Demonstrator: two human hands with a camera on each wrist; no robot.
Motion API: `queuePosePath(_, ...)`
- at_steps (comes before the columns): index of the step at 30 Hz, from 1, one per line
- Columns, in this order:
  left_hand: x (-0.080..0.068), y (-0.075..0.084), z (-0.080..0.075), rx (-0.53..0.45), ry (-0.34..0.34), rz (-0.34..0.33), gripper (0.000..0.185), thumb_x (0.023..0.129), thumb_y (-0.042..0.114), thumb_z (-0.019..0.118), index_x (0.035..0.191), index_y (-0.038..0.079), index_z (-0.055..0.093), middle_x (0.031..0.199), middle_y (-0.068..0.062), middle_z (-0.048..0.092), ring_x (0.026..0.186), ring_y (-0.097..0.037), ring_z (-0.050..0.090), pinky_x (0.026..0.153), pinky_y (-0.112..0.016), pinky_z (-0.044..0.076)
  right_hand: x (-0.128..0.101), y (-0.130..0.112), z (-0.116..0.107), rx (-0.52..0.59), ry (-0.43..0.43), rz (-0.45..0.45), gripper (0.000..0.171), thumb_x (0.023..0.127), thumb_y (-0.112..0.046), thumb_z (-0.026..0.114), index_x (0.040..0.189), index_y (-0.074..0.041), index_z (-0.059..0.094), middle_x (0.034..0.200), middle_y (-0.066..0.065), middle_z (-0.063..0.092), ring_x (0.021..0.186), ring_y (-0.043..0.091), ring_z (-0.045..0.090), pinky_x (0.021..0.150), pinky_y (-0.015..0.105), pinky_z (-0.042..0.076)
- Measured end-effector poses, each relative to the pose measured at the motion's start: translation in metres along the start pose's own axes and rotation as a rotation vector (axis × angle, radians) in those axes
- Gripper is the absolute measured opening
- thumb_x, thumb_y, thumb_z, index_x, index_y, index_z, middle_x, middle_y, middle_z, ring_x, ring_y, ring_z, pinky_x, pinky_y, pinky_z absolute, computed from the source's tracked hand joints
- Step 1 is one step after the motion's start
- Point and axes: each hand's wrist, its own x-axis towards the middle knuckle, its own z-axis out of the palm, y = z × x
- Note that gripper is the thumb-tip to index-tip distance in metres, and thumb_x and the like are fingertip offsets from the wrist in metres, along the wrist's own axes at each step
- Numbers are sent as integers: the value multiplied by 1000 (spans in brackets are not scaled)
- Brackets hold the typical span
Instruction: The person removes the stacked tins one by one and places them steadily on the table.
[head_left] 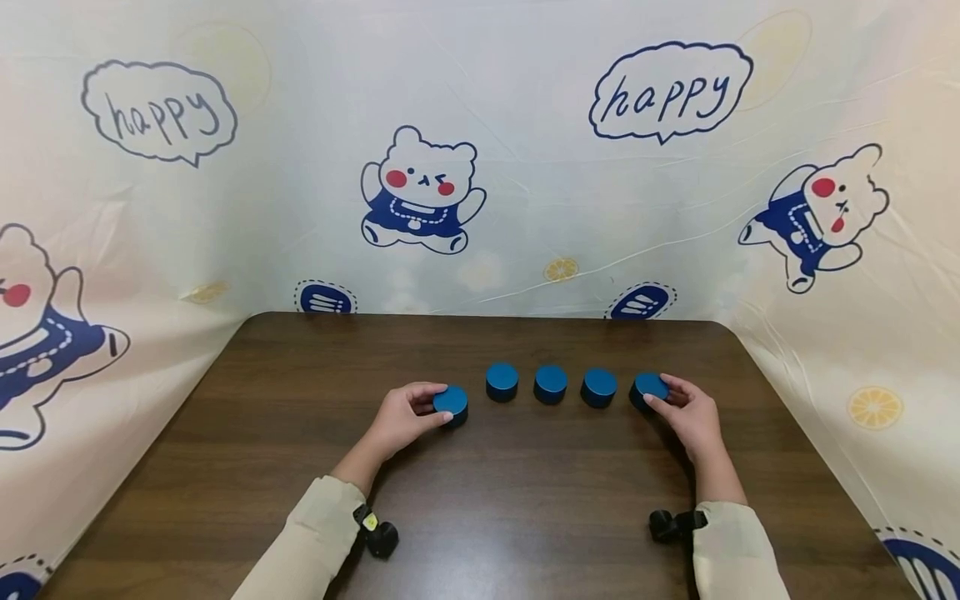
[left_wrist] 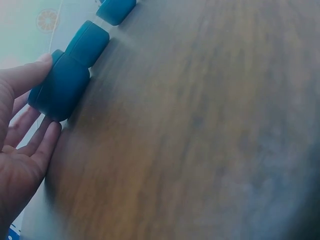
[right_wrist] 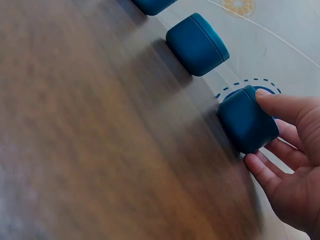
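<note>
On the brown table, several small blue round boxes with a lid seam stand in a row. My left hand [head_left: 402, 422] grips the leftmost blue box [head_left: 452, 402], thumb on the near side and fingers around the far side. The rightmost blue box [head_left: 647, 388] is gripped by my right hand [head_left: 693, 418], its thumb by the lid edge. In the right wrist view this box [right_wrist: 245, 122] stands on the table between thumb and fingers. Between the hands are three untouched boxes: a left one [head_left: 502, 381], a middle one [head_left: 551, 383] and a right one [head_left: 598, 387].
The wooden table [head_left: 525, 500] ends at a back edge against a pale printed cloth [head_left: 525, 108] with bears and lettering. Cloth also hangs along both sides. Each wrist carries a small black camera, the left one [head_left: 382, 540] and the right one [head_left: 663, 526].
</note>
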Motion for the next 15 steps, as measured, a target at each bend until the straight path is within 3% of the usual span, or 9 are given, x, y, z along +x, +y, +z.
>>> queuePosePath(5,-3,7,1,16,16,15,44,81,10,80,122,2,66,122,-15,64,105,-29,64,89,-42,54,0,-1,-1,12,-22,7,68,89,-33,73,144,-5,46,143,23,44,128,36,45,105,48,41)
queuePosePath(11,-13,34,-2,35,12,34,41,83,4,77,121,-6,64,120,-22,63,104,-34,64,88,-42,55,0,-3,-1,-2,-28,13,67,89,-33,72,144,-5,46,143,23,45,127,35,47,104,45,42)
queuePosePath(15,-11,28,-1,32,25,40,40,82,5,78,119,-5,66,119,-21,64,103,-33,65,88,-42,55,-1,-5,-1,-10,-28,14,66,90,-31,72,144,-5,46,143,24,45,126,35,47,104,46,42)
